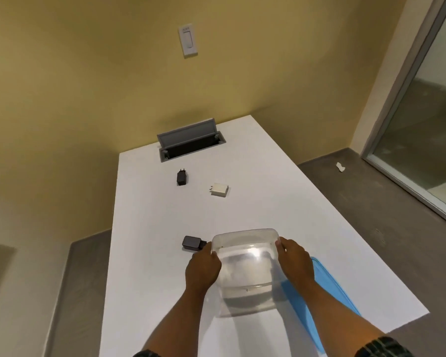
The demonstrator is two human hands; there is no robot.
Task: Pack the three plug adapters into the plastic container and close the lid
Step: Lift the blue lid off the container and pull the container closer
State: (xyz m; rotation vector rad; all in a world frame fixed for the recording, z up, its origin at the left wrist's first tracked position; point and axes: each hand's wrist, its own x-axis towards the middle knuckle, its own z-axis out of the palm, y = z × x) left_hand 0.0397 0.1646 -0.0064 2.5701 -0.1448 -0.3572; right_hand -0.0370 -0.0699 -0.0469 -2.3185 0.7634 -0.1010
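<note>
A clear plastic container [245, 269] stands open and empty on the white table [152, 292], near the front. My left hand [202, 270] grips its left wall and my right hand [295, 264] grips its right wall. Its blue lid [327, 295] lies flat on the table to the right, partly under my right forearm. A dark grey plug adapter [192, 243] lies just left of the container, close to my left fingers. Farther back lie a black plug adapter [182, 177] and a white plug adapter [219, 189].
An open grey cable hatch [191, 140] is set into the table's far end. A yellow wall with a white switch [188, 39] rises behind. Grey floor and a glass door [422, 119] are on the right, with a white scrap [340, 166] on the floor.
</note>
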